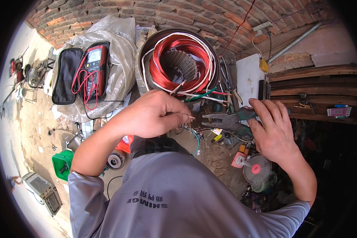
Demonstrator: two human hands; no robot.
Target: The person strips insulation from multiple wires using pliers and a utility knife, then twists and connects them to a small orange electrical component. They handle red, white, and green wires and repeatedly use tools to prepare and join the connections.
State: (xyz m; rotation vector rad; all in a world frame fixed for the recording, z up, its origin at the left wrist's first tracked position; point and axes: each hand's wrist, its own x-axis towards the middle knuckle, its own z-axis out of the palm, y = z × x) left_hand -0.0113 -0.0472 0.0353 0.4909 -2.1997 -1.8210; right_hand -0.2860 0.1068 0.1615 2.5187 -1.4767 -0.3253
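My left hand is closed in a pinch, with a short copper-coloured wire end poking out past the thumb and fingertip. My right hand grips combination pliers with dark green handles. Their jaws point left toward the pinched wire end, a small gap apart from it. Just beyond my hands stands a motor stator, its inside lined with slotted metal and ringed by red enamelled wire windings. White, red and green lead wires come off its near side.
At the left, a red multimeter with red leads lies in its black case on plastic sheeting. Hand tools lie right of the stator. A small fan and a green bucket stand lower down. A brick wall closes the back.
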